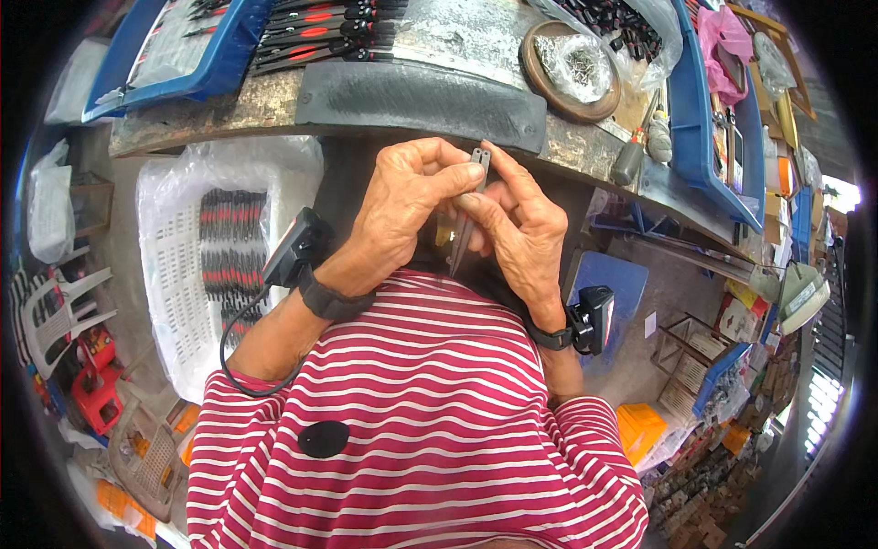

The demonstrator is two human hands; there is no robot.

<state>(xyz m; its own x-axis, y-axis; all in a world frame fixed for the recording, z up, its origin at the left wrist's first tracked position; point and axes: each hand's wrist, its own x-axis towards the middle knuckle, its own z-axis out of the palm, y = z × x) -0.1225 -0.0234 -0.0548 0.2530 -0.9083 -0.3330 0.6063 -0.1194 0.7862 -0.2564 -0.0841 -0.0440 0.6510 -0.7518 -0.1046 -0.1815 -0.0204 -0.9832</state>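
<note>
Just beyond my striped shirt, both hands meet around a slim dark metal piece (480,159). It is narrow and two-legged, with small holes at its upper end and a tapering point toward me. My left hand (409,190) pinches the upper end between thumb and fingers. My right hand (523,224) closes on it from the other side, its forefinger raised beside the top. The piece stands roughly upright, just on my side of the bench edge pad (421,99). Fingers cover part of its middle. Each wrist wears a strap with a black device.
On the bench lie several black-and-red tools (315,35), a blue tray (102,96), a round dish (532,62) of small metal parts, and a screwdriver (627,163). Another blue tray (695,137) stands right. A plastic-lined white basket (169,302) with stacked tools is at left.
</note>
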